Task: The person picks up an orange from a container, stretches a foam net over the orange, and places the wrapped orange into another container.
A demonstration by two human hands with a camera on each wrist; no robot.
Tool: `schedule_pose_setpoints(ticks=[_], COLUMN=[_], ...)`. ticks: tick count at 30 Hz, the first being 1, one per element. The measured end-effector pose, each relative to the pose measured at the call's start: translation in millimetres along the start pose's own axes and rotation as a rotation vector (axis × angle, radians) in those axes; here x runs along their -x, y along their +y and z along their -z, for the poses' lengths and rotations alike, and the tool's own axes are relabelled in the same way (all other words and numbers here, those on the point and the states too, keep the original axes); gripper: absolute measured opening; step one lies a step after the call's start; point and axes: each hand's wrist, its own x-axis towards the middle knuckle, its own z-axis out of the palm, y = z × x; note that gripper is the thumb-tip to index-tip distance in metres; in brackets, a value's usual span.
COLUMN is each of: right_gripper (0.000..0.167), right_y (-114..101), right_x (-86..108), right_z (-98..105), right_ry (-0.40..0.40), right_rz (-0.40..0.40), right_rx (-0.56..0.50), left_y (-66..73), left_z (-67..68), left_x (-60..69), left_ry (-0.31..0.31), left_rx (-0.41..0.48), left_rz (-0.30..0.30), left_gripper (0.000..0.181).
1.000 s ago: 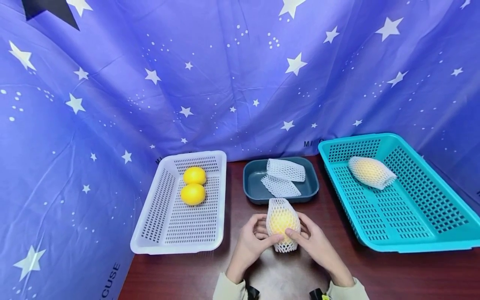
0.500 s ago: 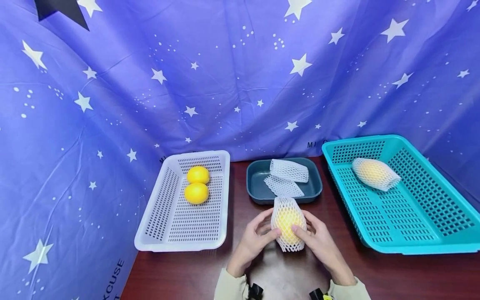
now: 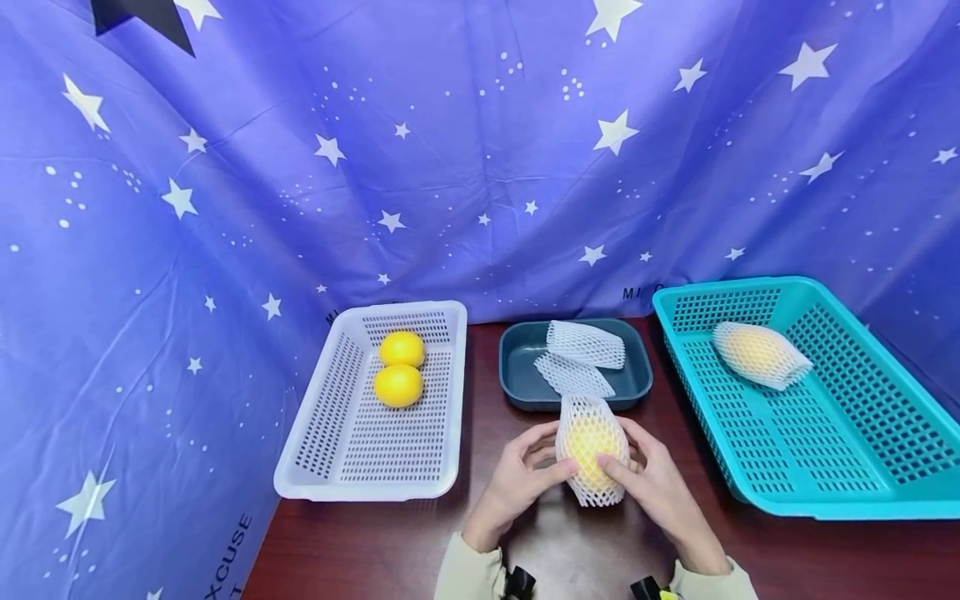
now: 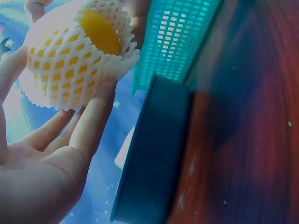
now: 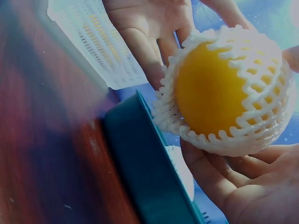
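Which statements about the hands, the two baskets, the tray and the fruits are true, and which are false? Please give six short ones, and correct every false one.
1. The left hand and the right hand hold a yellow fruit in a white foam net. True.
2. The held fruit is completely covered. False: the right wrist view shows part of it bare.
3. Two loose nets lie in the dark tray. True.
4. The white basket stands left of the turquoise basket. True.
5. The white basket holds loose nets. False: it holds two bare fruits.
6. The turquoise basket is empty. False: it holds one wrapped fruit.
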Motion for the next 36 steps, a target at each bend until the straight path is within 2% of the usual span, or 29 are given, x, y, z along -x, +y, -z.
schedule_pose_setpoints(ticks=[3,9,19,25,32,36], right_gripper=[0.047,0.048,0.051,0.053,0.054,0.055], right_y=[-2,-9,-24,-35,-43,-44], right_x=[-0.9,-3.5,-6.9,-9.9,-10.9,-11.7], right_z=[5,16,37,49,62,72], right_ry=[0.023,0.071,0.098,0.098,0.096,0.117], right_rz=[0.027,0.045,0.084,0.118,0.111,0.090], right_rx=[0.033,0.154,0.271,0.336,0.397,0.443], left_y=[2.6,5.7,10.5,14.3,13.6,12.8], left_z=[-5.9,-17.5,-35.2,-44.7,-56.1,-64.8], left_x=[-3.7,-11.7,-26.7,-35.9,-44.0,-49.1], left_ry=[0.006,0.024,0.009,0.026,0.036,0.026], left_rx=[0.001,-0.005,0.037,0.064,0.071,0.110], left_rz=[0.005,-0.025,-0.063,-0.050,-0.059,-0.054], left_gripper=[0.056,0.052,0.050,0.050,0.052,0.050])
